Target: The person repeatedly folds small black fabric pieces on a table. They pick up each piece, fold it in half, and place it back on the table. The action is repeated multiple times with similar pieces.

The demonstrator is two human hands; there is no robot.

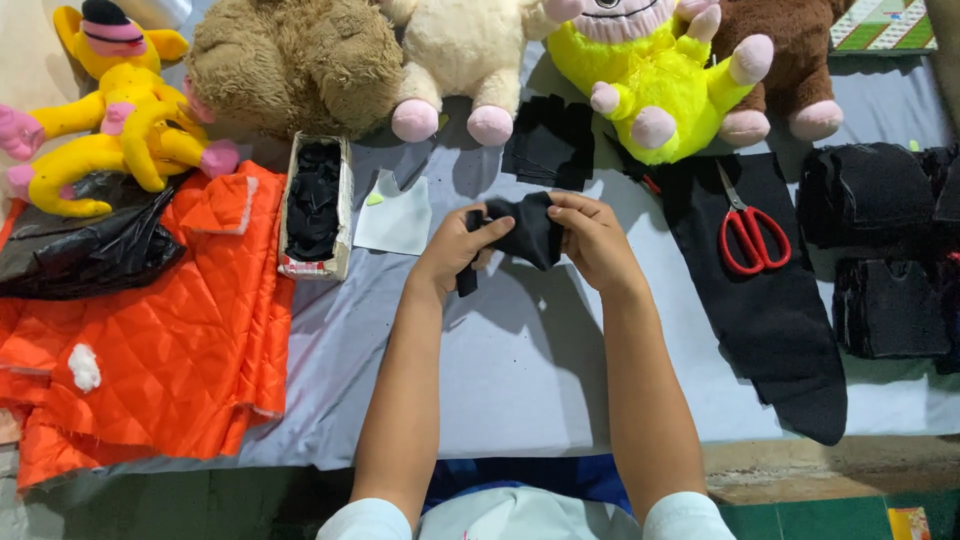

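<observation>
Both the left hand [455,245] and the right hand [595,240] pinch a black fabric piece [527,230] above bare grey table cover [520,370], between the orange quilted cloth [170,320] and red scissors [748,228].

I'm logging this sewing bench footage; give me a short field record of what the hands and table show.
left hand: grips one end of the black fabric piece
right hand: pinches its other end
surface: grey table cloth
right of hands: red-handled scissors lying on black felt strip
left of hands: orange quilted fabric, box of black scraps
far edge: yellow plush toy
</observation>
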